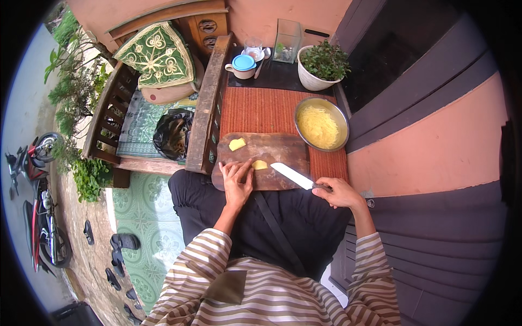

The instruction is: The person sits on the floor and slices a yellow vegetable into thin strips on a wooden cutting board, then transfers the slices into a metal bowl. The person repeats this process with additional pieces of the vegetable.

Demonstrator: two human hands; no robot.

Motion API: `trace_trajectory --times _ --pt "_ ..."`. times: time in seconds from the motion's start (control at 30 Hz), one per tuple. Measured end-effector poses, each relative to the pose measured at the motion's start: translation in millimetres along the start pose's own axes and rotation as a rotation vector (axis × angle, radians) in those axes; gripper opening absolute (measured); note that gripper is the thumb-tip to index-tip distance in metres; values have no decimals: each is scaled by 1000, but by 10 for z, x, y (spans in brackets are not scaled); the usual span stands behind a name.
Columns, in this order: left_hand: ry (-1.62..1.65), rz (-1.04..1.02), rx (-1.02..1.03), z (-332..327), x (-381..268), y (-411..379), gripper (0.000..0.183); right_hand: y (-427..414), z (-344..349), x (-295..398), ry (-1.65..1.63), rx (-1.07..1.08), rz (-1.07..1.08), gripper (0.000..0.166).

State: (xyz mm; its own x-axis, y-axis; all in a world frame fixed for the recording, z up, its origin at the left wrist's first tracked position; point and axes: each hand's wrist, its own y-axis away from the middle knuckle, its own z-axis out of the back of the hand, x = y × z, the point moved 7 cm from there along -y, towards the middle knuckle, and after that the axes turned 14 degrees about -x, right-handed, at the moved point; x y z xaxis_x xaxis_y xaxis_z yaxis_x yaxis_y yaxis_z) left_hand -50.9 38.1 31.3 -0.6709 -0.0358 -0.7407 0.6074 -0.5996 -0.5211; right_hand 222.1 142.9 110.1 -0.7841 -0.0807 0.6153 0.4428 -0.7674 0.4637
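Observation:
A wooden cutting board (281,150) lies before me at the near edge of an orange woven mat. My right hand (336,192) grips a kitchen knife (291,175) by its dark handle, its pale blade pointing left over the board. My left hand (236,179) rests on the board's left part, its fingertips beside a small yellow piece of vegetable (259,164); whether they touch or hold it, I cannot tell. Another yellow piece (237,144) lies near the board's upper left. Behind the board to the right, a metal bowl (346,134) holds thin yellow shreds in liquid.
On a black tabletop behind the mat (261,108) stand a lidded cup (243,69), a drinking glass (253,48), a glass container (287,42) and a potted plant (323,65). A wooden bench (210,98) at left bears a black plastic bag (171,130) and cushions.

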Motion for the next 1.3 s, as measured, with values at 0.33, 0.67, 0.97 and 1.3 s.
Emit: trace_trajectory --times 0.33,0.67,0.97,1.3 --pt "4 3 12 -8 16 15 37 -324 35 -116 23 72 -22 30" --pt "-6 9 21 -15 -5 0 37 -575 -48 -143 11 164 -11 26" --pt "0 22 16 -11 -3 -5 37 -686 -147 42 34 198 -4 25" --pt "31 68 -6 -5 46 -4 36 -774 -323 36 -42 247 -25 30"
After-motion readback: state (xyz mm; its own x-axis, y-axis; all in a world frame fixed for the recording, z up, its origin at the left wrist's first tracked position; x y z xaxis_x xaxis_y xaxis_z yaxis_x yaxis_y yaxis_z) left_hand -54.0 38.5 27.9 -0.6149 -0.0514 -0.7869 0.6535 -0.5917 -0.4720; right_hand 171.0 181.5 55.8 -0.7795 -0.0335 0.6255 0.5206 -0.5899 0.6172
